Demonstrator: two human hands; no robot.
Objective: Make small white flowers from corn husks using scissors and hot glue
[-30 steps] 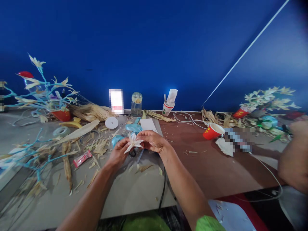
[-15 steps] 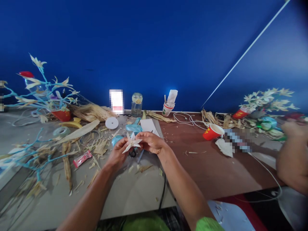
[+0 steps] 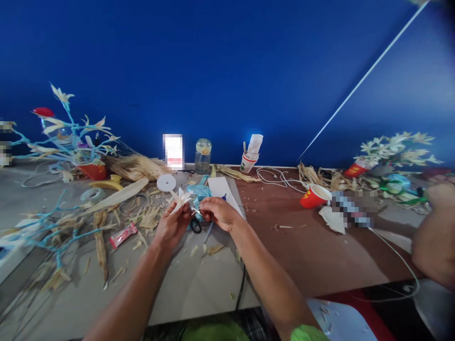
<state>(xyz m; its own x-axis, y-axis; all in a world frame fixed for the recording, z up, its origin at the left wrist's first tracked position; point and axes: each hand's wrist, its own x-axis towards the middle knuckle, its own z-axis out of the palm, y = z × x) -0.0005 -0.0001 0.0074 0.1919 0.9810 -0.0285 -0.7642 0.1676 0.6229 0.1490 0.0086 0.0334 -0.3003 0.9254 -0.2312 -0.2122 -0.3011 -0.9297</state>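
My left hand [image 3: 173, 221] is closed on a pale flower [image 3: 181, 201] that looks made of dried husk petals, tipped to the left. Level with it, my right hand [image 3: 221, 212] has its fingers pinched together beside a thin white piece [image 3: 196, 212]. Whether that piece is the flower's stem or something separate, I cannot tell. Crumpled light-blue ribbon [image 3: 201, 191] lies just behind the hands. Black scissor handles [image 3: 195, 226] show beneath them. At the left, a red pot [image 3: 93, 171] bears blue-wrapped branches with similar pale flowers.
Husk scraps, a white spool [image 3: 166, 183] and a pink wrapper [image 3: 122, 235] lie on the left. A glass jar [image 3: 203, 156] stands behind. On the right are a red paper cup [image 3: 314, 196], a white cable [image 3: 394, 251] and another person's arm [image 3: 432, 232].
My hands have moved apart, the flower going left with my left hand and turning from facing me to sideways. The scissor handles show more now.
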